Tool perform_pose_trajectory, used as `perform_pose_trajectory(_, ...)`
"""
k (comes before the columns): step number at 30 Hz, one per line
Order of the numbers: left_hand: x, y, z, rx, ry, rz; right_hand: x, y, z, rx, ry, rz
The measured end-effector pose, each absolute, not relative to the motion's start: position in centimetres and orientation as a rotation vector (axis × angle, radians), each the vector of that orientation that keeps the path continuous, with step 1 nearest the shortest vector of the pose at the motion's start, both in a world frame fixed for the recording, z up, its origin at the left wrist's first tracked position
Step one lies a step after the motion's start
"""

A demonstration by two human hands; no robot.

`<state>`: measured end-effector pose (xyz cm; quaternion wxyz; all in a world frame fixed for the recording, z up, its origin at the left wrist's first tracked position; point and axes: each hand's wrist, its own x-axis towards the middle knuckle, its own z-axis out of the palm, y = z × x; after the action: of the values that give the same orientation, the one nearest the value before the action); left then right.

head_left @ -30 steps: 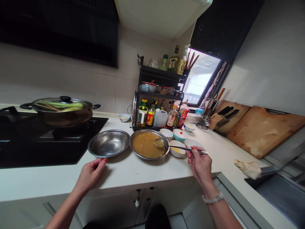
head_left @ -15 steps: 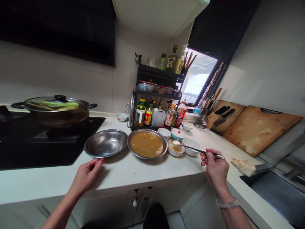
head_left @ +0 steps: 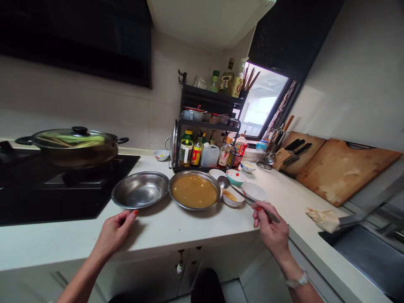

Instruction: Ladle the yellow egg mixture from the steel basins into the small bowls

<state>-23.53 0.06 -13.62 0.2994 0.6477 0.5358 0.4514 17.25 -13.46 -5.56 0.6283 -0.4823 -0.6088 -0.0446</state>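
My right hand (head_left: 271,227) grips the thin handle of a metal ladle (head_left: 241,194). The ladle's head is over the right rim of a round metal dish (head_left: 217,201) of brown liquid with pale bits. Under the handle sits a small white bowl (head_left: 232,203) holding a little yellowish-brown liquid. My left hand (head_left: 115,233) is low over the counter, fingers curled and thumb pressed against them, nothing visible between. Its thumb tip lies at the front rim of an empty metal dish (head_left: 140,190); I cannot tell whether it touches.
Left, a lidded pan (head_left: 78,153) with greens stands on the black stove (head_left: 63,200). Behind are more small bowls (head_left: 236,176) and a black rack (head_left: 210,123) of bottles. To the right are a knife block (head_left: 282,160), a cutting board (head_left: 344,172), a cloth (head_left: 323,219) and a sink (head_left: 362,256).
My right hand has moved left, carrying the ladle's head from above the small bowl to the metal dish's rim. The white content seen in the ladle no longer shows. My left hand has stayed put.
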Motion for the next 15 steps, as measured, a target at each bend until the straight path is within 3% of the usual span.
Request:
perform_pose_trajectory(7, -23.3, -0.1, -13.4, 1.694, 1.424, 1.208, 13.6, -10.8, -7.4, -1.172, -1.364, 0.145)
perform_pose_trajectory(15, -23.2, -0.3, -13.2, 1.672, 1.413, 1.212, 13.5, -9.6, -6.6, -1.143, -0.966, 0.36)
